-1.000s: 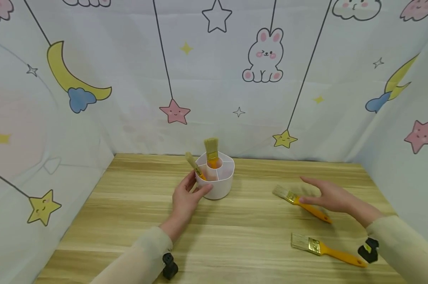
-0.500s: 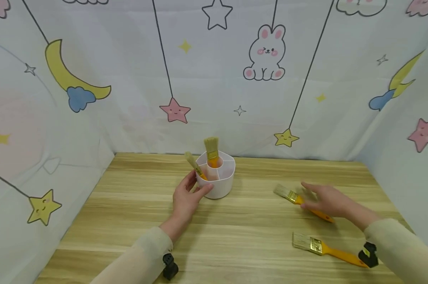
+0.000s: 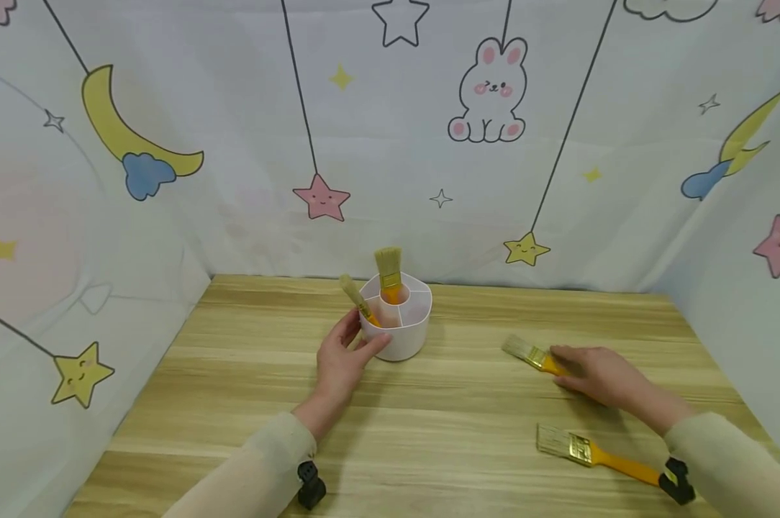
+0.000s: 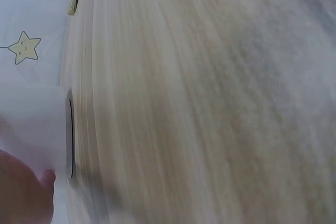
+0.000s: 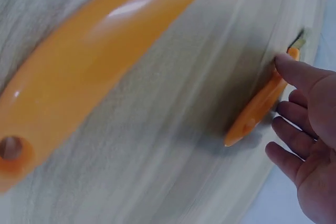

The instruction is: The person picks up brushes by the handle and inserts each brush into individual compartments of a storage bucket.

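White compartmented holder [image 3: 407, 341], mid-frame, is gripped by the left hand [image 3: 341, 363]; at frame right, the right hand [image 3: 602, 374] straddles a paintbrush [image 3: 535, 356], hold unclear; a square pinch should steady it.

The near brush [image 5: 113, 51] (right wrist view) is cropped.

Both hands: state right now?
Left hand: closed, holding the white holder.
Right hand: closed, pinching the farther tabletop paintbrush by its handle.
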`<state>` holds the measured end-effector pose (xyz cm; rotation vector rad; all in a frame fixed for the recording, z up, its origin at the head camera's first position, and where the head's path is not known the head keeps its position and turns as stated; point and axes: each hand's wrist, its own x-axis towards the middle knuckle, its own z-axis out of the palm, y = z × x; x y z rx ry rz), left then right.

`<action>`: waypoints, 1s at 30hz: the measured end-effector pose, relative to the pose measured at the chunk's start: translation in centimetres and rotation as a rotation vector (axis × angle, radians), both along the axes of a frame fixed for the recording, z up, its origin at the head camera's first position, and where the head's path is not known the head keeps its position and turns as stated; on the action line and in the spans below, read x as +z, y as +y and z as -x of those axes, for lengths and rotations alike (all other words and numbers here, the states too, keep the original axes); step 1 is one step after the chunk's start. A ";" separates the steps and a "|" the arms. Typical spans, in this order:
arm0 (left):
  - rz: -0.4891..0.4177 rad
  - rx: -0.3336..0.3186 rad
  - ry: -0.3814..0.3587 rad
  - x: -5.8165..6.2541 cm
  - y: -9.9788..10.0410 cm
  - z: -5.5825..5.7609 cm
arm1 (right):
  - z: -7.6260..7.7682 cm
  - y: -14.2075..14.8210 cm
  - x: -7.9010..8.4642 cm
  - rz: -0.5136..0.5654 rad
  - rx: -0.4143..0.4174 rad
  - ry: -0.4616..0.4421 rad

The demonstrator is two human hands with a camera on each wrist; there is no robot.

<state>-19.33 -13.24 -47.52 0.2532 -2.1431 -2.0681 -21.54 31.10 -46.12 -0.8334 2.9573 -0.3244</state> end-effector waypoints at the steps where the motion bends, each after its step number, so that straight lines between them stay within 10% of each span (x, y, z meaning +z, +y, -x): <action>1: 0.000 0.000 -0.001 0.0 0.0 0.0 | 0.0 0.0 -0.1 -0.005 0.006 0.015; 30: -0.010 -0.002 0.024 0.0 0.0 -0.2 | 0.1 -1.3 -0.3 -0.089 0.099 0.238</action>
